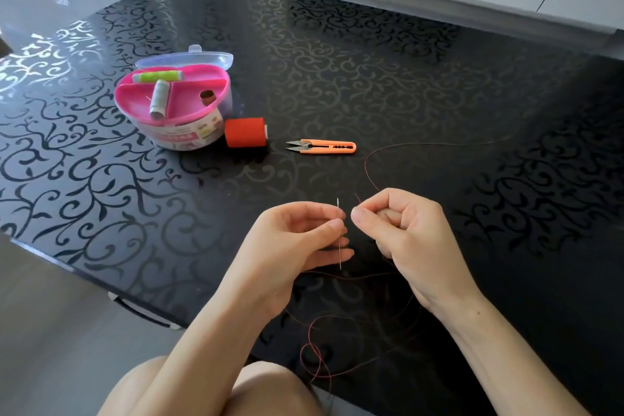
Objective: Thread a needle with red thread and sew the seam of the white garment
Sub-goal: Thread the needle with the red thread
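Note:
My left hand (297, 240) pinches a thin steel needle (338, 209) upright between thumb and forefinger, eye end up. My right hand (401, 230) pinches the short free end of a red thread (368, 169) just right of the needle's eye, a small gap between them. The thread runs from my right hand up and across the table to the right, and more of it loops below my wrists near the table's front edge. A red spool (244, 132) lies on its side on the black patterned table (371, 78). No white garment is in view.
A pink sewing box (135, 105) with green and grey spools and a thimble stands at the left, its clear lid behind it. Orange thread snips (324, 146) lie right of the red spool. White cabinets run along the back.

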